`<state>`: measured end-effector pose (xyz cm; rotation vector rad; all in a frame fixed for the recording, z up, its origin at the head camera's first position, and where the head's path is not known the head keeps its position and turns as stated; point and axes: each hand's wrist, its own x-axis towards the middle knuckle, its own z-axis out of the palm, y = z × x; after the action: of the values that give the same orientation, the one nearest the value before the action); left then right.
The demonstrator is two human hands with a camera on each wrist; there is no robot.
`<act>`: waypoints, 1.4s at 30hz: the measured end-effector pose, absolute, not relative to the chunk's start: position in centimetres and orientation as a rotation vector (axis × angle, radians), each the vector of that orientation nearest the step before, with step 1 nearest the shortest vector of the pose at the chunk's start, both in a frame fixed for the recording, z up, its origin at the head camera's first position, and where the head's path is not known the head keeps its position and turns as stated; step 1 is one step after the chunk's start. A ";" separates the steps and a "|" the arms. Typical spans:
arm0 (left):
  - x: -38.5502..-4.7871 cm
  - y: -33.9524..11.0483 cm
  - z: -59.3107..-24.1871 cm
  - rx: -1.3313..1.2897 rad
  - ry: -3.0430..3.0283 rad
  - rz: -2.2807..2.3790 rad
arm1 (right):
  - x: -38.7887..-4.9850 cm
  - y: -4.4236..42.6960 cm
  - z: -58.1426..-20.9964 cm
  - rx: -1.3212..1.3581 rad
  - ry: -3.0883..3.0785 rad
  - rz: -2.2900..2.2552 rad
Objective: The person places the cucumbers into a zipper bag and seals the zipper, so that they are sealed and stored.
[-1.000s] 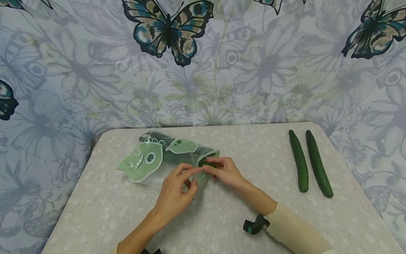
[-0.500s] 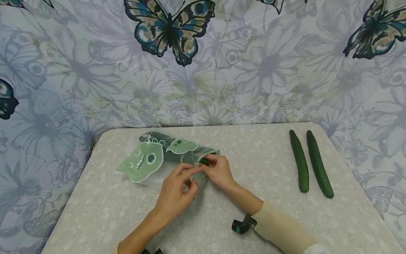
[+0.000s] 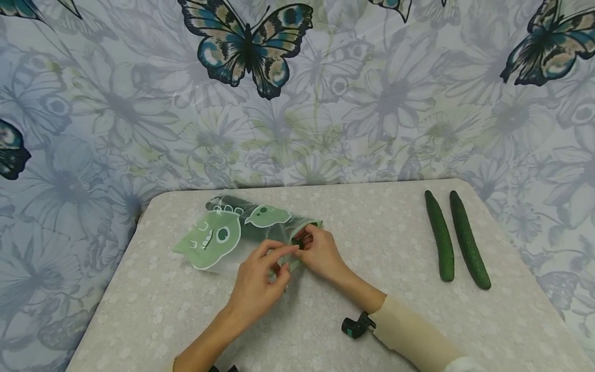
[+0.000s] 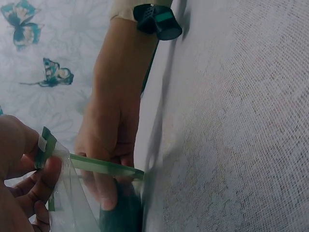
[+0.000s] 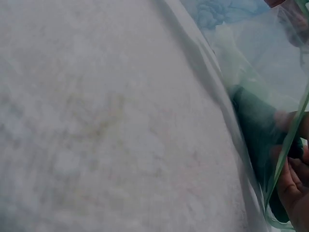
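Note:
A clear zip bag with green cartoon prints lies on the table, its mouth facing right. The left hand pinches the bag's rim between thumb and fingers, also visible in the left wrist view, where the hand is at the left edge. The right hand reaches into the mouth, its fingers on the end of a cucumber. That cucumber shows dark green through the plastic in the right wrist view, fingers of the right hand around its end. Another dark shape lies along the bag's far side.
Two cucumbers, one on the left and one on the right, lie side by side at the table's right. Behind the table hangs a cloth with butterflies and flowers.
The right hand has moved left and further into the bag's mouth; less of the cucumber's end shows there. The left hand keeps its place at the rim.

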<state>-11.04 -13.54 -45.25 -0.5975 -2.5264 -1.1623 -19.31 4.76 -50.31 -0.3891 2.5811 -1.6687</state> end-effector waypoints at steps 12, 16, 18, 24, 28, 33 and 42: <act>-11.1 -13.5 -45.1 -0.607 -2.543 -1.182 | -19.4 7.2 -50.5 -0.565 2.523 -1.589; -11.0 -13.5 -45.1 -0.607 -2.558 -1.187 | -19.7 7.1 -50.7 -0.591 2.571 -1.573; -11.0 -13.5 -45.1 -0.603 -2.569 -1.184 | -19.7 6.8 -50.7 -0.595 2.569 -1.576; -10.9 -13.4 -45.1 -0.581 -2.602 -1.195 | -19.6 6.4 -50.9 -0.596 2.564 -1.556; -10.9 -13.5 -45.2 -0.573 -2.601 -1.193 | -19.5 7.2 -50.8 -0.579 2.578 -1.575; -10.9 -13.6 -45.4 -0.575 -2.595 -1.186 | -19.4 9.4 -50.5 -0.556 2.605 -1.570; -10.6 -13.9 -45.6 -0.565 -2.605 -1.211 | -17.8 15.2 -48.8 -0.436 2.683 -1.463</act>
<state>-10.62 -13.89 -45.60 -0.5652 -2.6048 -1.2111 -17.79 15.19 -48.80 -0.4361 2.6834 -1.4634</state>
